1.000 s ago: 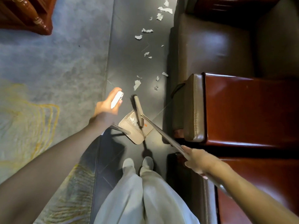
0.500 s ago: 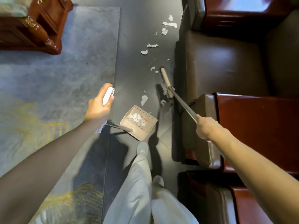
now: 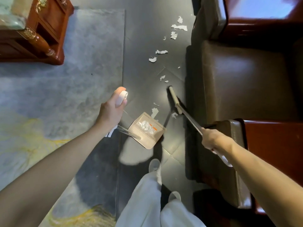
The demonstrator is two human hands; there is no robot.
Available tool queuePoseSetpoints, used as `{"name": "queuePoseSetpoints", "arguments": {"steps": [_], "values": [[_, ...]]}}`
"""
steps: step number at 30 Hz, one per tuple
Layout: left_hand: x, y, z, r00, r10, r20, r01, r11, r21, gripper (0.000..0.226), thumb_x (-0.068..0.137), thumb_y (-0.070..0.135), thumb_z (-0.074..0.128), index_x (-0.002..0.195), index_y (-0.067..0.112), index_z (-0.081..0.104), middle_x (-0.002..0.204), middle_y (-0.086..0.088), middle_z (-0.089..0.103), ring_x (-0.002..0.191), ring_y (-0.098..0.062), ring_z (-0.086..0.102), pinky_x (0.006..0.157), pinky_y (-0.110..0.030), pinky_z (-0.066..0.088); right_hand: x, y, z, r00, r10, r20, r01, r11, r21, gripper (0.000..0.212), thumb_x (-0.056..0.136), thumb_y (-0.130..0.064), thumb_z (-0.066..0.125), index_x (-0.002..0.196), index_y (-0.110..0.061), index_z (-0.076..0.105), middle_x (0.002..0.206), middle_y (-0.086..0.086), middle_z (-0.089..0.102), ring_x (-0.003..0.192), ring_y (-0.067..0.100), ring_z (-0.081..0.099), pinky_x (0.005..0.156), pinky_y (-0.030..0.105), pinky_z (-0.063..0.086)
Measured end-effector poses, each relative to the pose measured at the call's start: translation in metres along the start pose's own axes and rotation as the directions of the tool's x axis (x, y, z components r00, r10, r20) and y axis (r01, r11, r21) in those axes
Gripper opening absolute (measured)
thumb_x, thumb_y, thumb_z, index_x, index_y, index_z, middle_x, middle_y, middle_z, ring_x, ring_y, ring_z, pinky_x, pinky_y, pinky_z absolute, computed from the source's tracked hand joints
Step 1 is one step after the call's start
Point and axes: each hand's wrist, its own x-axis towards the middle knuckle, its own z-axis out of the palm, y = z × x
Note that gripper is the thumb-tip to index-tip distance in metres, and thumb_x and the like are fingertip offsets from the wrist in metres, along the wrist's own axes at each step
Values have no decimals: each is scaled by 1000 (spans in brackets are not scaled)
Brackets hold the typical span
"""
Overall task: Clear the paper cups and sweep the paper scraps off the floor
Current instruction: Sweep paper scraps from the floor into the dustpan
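Note:
My left hand point(image 3: 111, 110) grips the white top of the dustpan handle point(image 3: 122, 97). The beige dustpan point(image 3: 146, 130) rests on the dark floor ahead of my feet, with white scraps inside it. My right hand point(image 3: 213, 139) grips the metal broom pole point(image 3: 190, 119). The broom head point(image 3: 175, 99) lies on the floor to the right of the pan, beside the sofa base. A few paper scraps point(image 3: 155, 112) lie between the broom head and the pan mouth. Several more scraps point(image 3: 161, 52) trail away up the floor strip. No paper cup shows.
A brown leather sofa point(image 3: 242, 76) with red-brown wooden arms runs along the right. A grey-blue rug point(image 3: 68, 76) covers the left, and a carved wooden table point(image 3: 39, 30) stands at its far left corner. My feet point(image 3: 155, 166) and light trousers are below the pan.
The broom lifted out of the dustpan and swung forward to the right along the sofa. It now sits behind the nearest scraps. I stepped forward, and the dustpan stayed close to my left hand.

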Motion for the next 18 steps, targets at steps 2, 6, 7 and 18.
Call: {"name": "queuePoseSetpoints", "arguments": {"steps": [2,6,7,18], "values": [[17,7,4,1000,-13,22,14,1000,-20,38,98,30,50,136,35,48,98,-8,61,85,-31,52,71,-26,36,-11,-4,-1,997,-13,75,12,1000,11,60,92,-5,49,148,-12,30,124,19,57,105,34,63,80,35,53],[42,22,9,999,44,24,-44,999,-12,38,99,29,49,137,34,47,97,-16,64,89,-38,55,77,-36,43,-31,-19,-13,972,-40,232,32,999,37,84,85,10,52,153,-22,15,120,8,50,74,14,52,55,24,49],[46,26,10,997,71,21,-70,997,-40,37,99,26,50,135,32,49,94,-17,63,86,-39,54,76,-36,43,-34,-24,-15,966,-48,254,50,999,-2,89,84,12,53,154,-23,12,126,9,50,68,12,48,52,23,47],[79,36,17,999,28,17,-27,1000,-16,35,98,31,47,132,39,46,91,-20,61,84,-42,55,76,-41,46,-39,-2,-66,965,-27,260,50,995,-81,98,86,8,57,153,-37,2,138,10,44,67,16,54,56,25,54]]}}
